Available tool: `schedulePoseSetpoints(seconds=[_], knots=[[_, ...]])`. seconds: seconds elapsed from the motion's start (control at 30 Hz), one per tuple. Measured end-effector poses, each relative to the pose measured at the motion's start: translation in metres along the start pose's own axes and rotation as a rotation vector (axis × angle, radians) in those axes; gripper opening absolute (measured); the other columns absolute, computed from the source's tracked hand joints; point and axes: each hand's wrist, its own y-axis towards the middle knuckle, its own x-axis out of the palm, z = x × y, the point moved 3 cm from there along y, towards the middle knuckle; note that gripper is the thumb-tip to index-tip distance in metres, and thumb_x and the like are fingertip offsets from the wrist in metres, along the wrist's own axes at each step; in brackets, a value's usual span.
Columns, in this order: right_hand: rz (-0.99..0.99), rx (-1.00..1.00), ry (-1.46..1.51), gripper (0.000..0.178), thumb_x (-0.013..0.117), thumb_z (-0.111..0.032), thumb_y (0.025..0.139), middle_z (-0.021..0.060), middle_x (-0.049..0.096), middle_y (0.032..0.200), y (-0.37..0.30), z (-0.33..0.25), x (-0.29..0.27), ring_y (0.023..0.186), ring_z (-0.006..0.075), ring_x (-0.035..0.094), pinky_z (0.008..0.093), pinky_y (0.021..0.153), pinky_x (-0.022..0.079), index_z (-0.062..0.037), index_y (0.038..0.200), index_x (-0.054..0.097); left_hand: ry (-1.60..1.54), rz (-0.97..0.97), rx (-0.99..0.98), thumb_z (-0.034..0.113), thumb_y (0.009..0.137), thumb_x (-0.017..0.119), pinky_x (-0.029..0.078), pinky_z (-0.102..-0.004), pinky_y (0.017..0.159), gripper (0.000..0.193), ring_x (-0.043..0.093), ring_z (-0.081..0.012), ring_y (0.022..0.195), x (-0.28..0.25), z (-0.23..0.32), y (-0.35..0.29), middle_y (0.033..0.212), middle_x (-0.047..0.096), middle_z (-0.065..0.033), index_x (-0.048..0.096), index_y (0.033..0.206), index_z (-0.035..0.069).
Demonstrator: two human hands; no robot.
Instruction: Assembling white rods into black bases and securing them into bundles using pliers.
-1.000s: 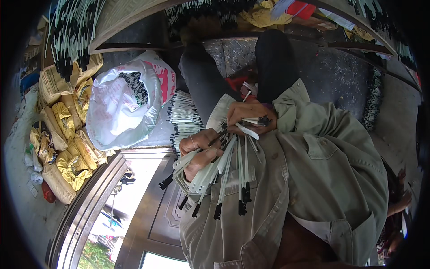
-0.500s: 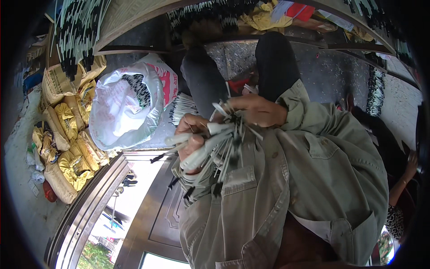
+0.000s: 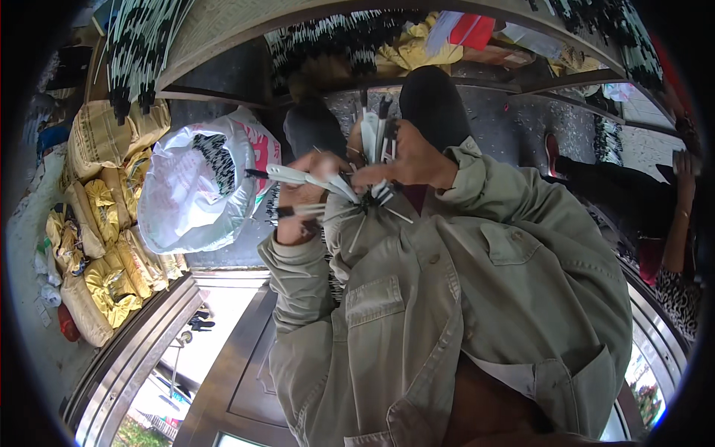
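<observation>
Both hands hold a bundle of thin white sticks with black ends (image 3: 289, 176) close in front of my shirt. My left hand (image 3: 302, 190) is closed around part of the bundle, and some sticks jut out past it to the left. On the other side, my right hand (image 3: 417, 160) grips more sticks, whose black ends point away from me. The two parts meet at a dark, gathered middle (image 3: 366, 200) between my hands, with a few loose ends sticking out toward my shirt. Fingertips are partly blurred by motion.
To the left stands an open white plastic sack (image 3: 179, 231) with black-and-white sticks inside. Beyond it lie yellow and brown wrapped packages (image 3: 112, 287). A wooden table edge (image 3: 313, 33) crosses ahead, hung with more sticks. Another person's arm (image 3: 681, 216) shows at far right.
The bundle has turned: black ends that hung toward my lap now fan out to the left and away from me. My left hand has risen slightly. The whole view has shifted a little.
</observation>
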Motion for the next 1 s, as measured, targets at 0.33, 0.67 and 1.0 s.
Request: schedulePoseSetpoints(seconds=[0.33, 0.67, 1.0], knots=[[0.050, 0.023, -0.058, 0.021, 0.072, -0.010, 0.071, -0.0007, 0.057, 0.075, 0.013, -0.022, -0.001, 0.067, 0.0053, 0.052, 0.0209, 0.059, 0.040, -0.0025, 0.086, 0.059, -0.031, -0.073, 0.022, 0.003, 0.072, 0.068, 0.049, -0.0252, 0.062, 0.023, 0.060, -0.0158, 0.071, -0.006, 0.009, 0.002, 0.080, 0.061, -0.0103, 0.056, 0.091, -0.004], [0.062, 0.031, -0.069, 0.042, 0.071, -0.016, 0.072, 0.0016, 0.050, 0.084, 0.024, -0.004, 0.007, 0.080, 0.0069, 0.044, 0.0247, 0.069, 0.039, -0.0038, 0.101, 0.045, 0.106, 0.178, 0.028, -0.001, 0.071, 0.067, 0.050, -0.0265, 0.064, 0.030, 0.060, -0.0160, 0.071, -0.038, -0.016, -0.004, 0.082, 0.063, -0.0106, 0.060, 0.099, -0.003], [-0.421, 0.091, -0.341, 0.040, 0.063, -0.022, 0.082, 0.0074, 0.055, 0.110, 0.126, -0.113, -0.065, 0.103, 0.0168, 0.052, 0.0297, 0.089, 0.041, -0.0014, 0.114, 0.051, -0.355, 0.022, -0.154, -0.009, 0.060, 0.069, 0.046, -0.0282, 0.072, 0.027, 0.057, -0.0192, 0.080, -0.055, -0.036, -0.004, 0.088, 0.058, -0.0115, 0.061, 0.084, -0.001]])
